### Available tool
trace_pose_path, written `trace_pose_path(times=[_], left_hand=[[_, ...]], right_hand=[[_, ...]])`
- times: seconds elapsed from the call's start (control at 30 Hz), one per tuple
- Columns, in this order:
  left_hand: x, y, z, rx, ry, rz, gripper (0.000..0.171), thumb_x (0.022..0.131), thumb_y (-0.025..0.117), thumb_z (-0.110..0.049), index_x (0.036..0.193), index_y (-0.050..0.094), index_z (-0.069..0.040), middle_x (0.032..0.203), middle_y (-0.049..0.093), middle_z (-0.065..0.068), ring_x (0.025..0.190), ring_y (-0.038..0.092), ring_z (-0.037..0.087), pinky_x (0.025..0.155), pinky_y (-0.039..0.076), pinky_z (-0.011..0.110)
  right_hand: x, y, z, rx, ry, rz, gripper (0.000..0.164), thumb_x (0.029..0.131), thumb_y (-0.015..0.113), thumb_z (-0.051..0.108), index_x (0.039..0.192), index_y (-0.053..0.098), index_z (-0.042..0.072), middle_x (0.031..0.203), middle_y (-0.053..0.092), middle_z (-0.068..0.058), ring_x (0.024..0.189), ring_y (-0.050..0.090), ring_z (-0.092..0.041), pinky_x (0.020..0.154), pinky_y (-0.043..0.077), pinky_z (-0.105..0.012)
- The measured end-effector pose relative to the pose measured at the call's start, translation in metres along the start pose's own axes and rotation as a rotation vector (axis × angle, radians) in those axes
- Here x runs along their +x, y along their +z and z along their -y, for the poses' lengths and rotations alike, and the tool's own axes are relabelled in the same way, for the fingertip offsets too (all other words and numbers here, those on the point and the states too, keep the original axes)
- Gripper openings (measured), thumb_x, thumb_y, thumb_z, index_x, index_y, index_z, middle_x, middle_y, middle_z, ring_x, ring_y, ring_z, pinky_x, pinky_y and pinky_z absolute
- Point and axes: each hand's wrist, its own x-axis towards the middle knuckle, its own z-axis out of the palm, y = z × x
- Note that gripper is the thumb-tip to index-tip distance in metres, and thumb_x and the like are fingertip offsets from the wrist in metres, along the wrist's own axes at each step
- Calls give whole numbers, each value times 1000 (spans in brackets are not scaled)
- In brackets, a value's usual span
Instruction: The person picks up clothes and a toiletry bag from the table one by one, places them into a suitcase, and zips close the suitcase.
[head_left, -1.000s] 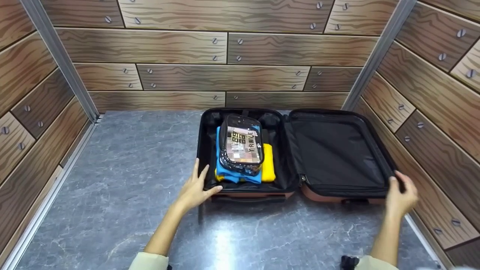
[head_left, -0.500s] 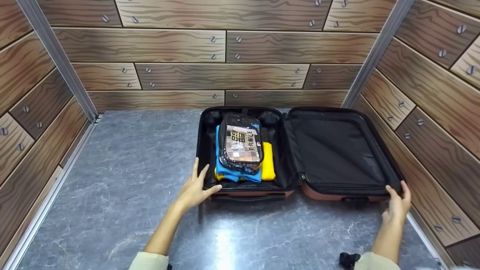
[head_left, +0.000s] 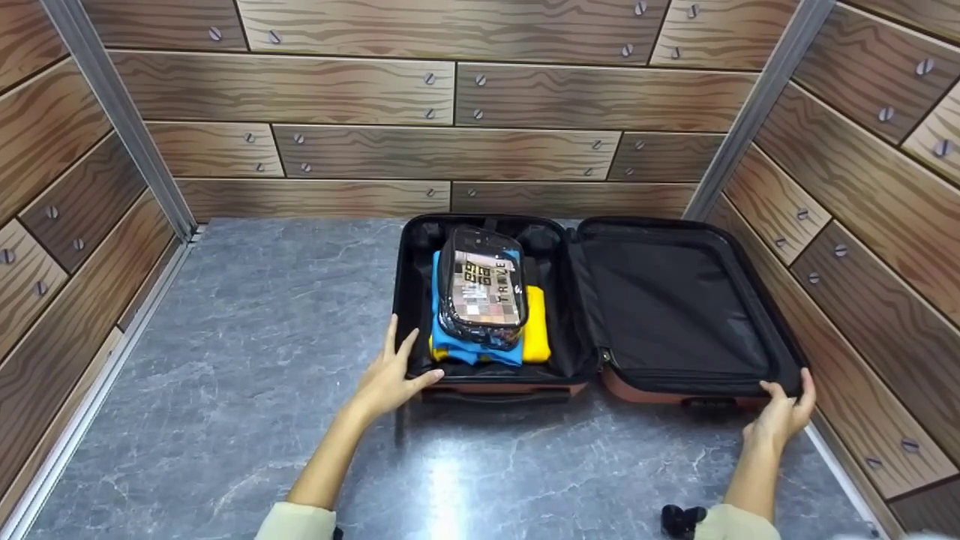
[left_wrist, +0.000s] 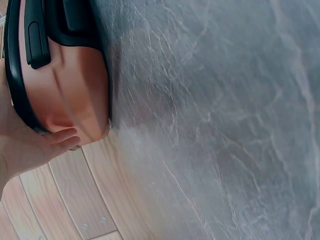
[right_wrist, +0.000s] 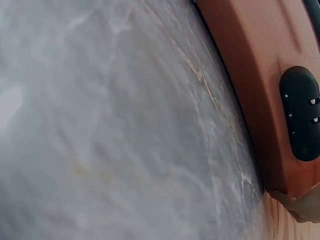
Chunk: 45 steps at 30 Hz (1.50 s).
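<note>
An orange-brown suitcase (head_left: 495, 388) lies open on the floor, its black-lined halves side by side. Folded blue cloth (head_left: 469, 352) and yellow cloth (head_left: 537, 330) are stacked in the left half, topped by a clear travel pouch (head_left: 486, 289) with black trim. My left hand (head_left: 382, 386) rests on that half's near left corner, fingers spread; the left wrist view shows fingertips against the shell (left_wrist: 82, 95). At the near right corner of the lid (head_left: 675, 304), my right hand (head_left: 776, 420) grips the edge. A black combination lock (right_wrist: 301, 115) shows in the right wrist view.
Wood-patterned panels (head_left: 360, 154) stand behind and at both sides, joined by grey metal corner strips. The floor (head_left: 262, 322) is grey and marbled. The lid's outer right edge lies close to the right panel (head_left: 862, 360).
My right hand has shifted from the lid's right edge leftward and nearer me, round its near corner. The lid's near right corner has settled lower. My left hand stays at its corner.
</note>
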Motion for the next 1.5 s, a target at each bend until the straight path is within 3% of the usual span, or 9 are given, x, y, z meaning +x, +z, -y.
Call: trace_pose_path(times=[0.13,0.43,0.67,0.77,0.87,1.03,1.1,1.27,1.5], left_hand=[[1,1,-1,-7,0,-3,89,78,59,-60,143,31,-6,152,-6,12,127,26,45,93,33,58],[1,2,-2,-6,0,8,88,78,60,-59,143,32,-6,152,-4,13,126,27,45,91,34,59],[2,3,-3,-9,6,10,88,78,59,-60,143,31,-7,152,-5,13,126,26,46,93,32,59],[2,3,-3,-8,4,12,88,78,58,-61,143,31,-7,152,-6,13,126,26,46,93,32,59],[3,2,-3,-4,6,7,87,79,59,-60,143,32,-7,152,-6,13,126,27,46,92,33,58],[3,2,-3,-4,13,-3,86,79,60,-58,142,33,-5,151,-4,14,125,29,45,92,35,56],[2,2,-3,-4,14,-2,86,79,60,-57,142,33,-5,151,-4,15,124,30,45,92,35,55],[1,2,-3,-4,17,-3,86,79,60,-58,141,34,-5,151,-4,15,124,30,46,92,35,56],[-1,0,-1,-2,-8,9,86,79,59,-59,142,33,-6,151,-7,13,124,29,47,91,34,58]], right_hand=[[2,2,2,0,-52,-15,59,76,54,-15,126,56,15,142,32,2,125,29,-4,94,27,-12],[1,6,15,-106,-103,-34,56,73,56,-11,121,61,17,131,46,-3,117,39,-11,81,37,-14],[3,15,33,-124,-191,10,55,71,53,-13,117,64,14,129,51,-2,115,43,-11,76,42,-15],[2,21,43,-148,-210,25,56,70,52,-14,117,64,15,131,49,-3,113,45,-13,62,46,-16],[-3,30,53,-164,-246,56,56,70,51,-15,115,65,14,138,41,-4,119,41,-13,61,47,-14],[-10,44,66,-205,-374,94,52,66,50,-17,109,67,8,142,35,-7,125,35,-11,88,38,-16],[-11,48,70,-302,-444,85,51,66,53,-15,108,68,9,140,39,-7,124,36,-8,95,30,-15],[-14,60,80,-574,-621,55,48,68,59,-6,110,68,14,136,46,1,120,38,-2,98,22,-14],[-30,86,93,-738,-776,100,46,70,60,1,114,67,17,135,44,12,121,37,1,98,28,-20]])
